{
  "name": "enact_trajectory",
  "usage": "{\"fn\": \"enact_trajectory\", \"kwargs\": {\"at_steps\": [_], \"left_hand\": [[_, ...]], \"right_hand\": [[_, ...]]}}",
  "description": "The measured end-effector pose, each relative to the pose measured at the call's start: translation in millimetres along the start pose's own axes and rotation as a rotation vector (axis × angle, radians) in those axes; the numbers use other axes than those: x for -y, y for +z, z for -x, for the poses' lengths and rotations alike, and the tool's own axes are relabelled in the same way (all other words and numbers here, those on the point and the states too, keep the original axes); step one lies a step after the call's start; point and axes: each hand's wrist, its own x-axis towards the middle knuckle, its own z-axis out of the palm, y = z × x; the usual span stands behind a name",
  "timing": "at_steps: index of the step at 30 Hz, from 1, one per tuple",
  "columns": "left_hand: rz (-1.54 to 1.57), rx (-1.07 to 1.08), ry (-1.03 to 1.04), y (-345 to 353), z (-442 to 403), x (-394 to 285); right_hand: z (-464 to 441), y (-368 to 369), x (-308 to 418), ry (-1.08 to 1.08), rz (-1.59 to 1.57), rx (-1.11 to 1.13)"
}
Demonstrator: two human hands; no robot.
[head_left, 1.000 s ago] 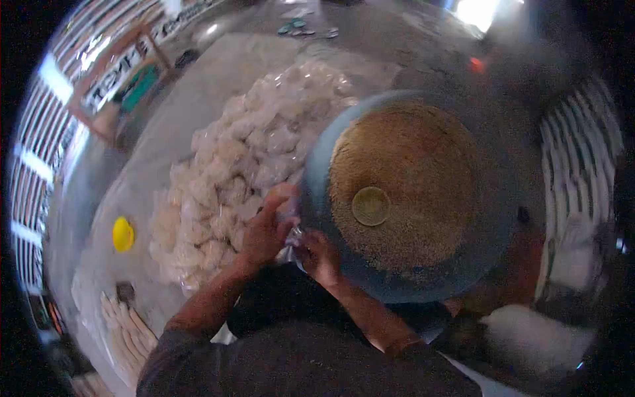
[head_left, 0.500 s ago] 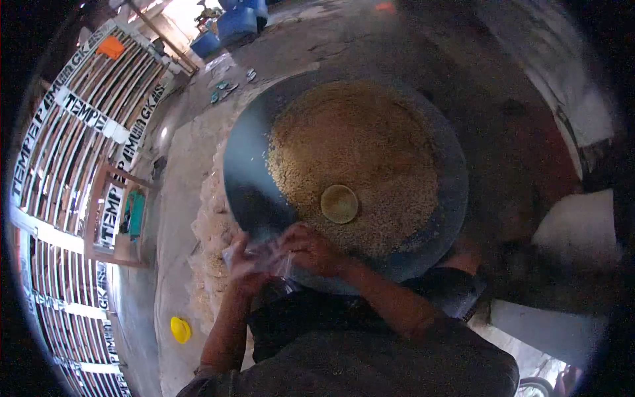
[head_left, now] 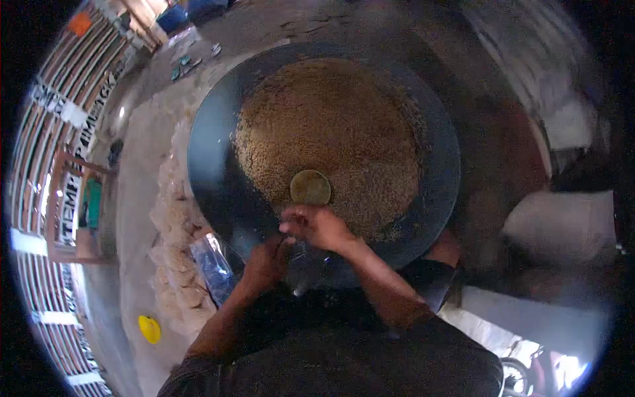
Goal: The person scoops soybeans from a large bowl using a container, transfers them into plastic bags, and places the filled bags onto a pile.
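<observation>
A wide blue-grey basin (head_left: 442, 132) holds a broad heap of tan grains (head_left: 337, 112). A small round cup (head_left: 310, 188) rests on the grains near the basin's lower side. Just below it my right hand (head_left: 317, 227) is closed over the basin's near edge, fingers bent together. My left hand (head_left: 266, 259) is beside it, lower and to the left, closed around part of a clear plastic bag. The bag's detail between the hands is blurred. More clear plastic (head_left: 213, 264) lies left of my left hand.
Filled clear bags (head_left: 175, 264) lie on the floor left of the basin. A yellow object (head_left: 149, 329) is at the lower left. Slatted racks and a wooden frame (head_left: 61, 205) stand at the far left. A pale sack (head_left: 562, 225) is at the right.
The view has turned, so the basin now sits more central and covers part of the bag pile. My hands have moved from beside the pile to the basin's near edge, close together.
</observation>
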Motion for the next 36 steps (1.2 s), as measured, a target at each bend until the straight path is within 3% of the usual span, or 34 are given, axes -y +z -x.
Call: {"fn": "enact_trajectory", "kwargs": {"at_steps": [3,6,8,9,12,13,15,17,19,21,23,24,26,28,30,36], "left_hand": [[0.189,0.052,-0.124,1,24,10],[0.405,-0.084,0.411,44,27,59],[0.365,-0.150,0.412,37,29,62],[0.331,-0.172,0.405,37,31,61],[0.052,0.103,0.150,26,30,72],[0.042,0.099,0.185,24,30,76],[0.028,0.108,0.284,23,30,82],[-0.033,-0.042,0.441,14,33,82],[-0.053,-0.166,0.533,18,38,76],[-0.063,-0.296,0.485,21,39,76],[0.009,-0.341,0.475,19,43,79],[0.029,-0.344,0.472,23,40,82],[0.124,-0.289,0.455,14,33,83],[0.112,-0.361,0.482,4,33,87],[0.089,-0.418,0.522,-6,33,80],[0.330,-0.085,0.347,9,48,94]], "right_hand": [[-38,0,-43,-0.023,-0.034,-0.410],[-110,0,-145,0.107,0.256,-0.403],[-147,17,-192,0.206,0.325,-0.337],[-159,24,-189,0.212,0.234,-0.354],[-160,74,-148,0.191,-0.028,-0.413],[-136,82,-97,0.121,-0.096,-0.434],[-111,105,-75,0.017,0.210,-0.396],[-70,119,-92,0.014,0.947,-0.201],[-40,91,-69,0.142,0.836,-0.101],[-37,57,-85,0.259,0.730,-0.195],[-28,6,-87,0.389,0.860,-0.209],[-32,-17,-67,0.429,1.045,-0.103],[-28,-25,-108,0.562,1.110,-0.215],[-40,-20,-142,0.557,0.990,-0.281],[-60,-12,-172,0.410,0.697,-0.237],[-93,63,-217,0.199,0.170,-0.113]]}}
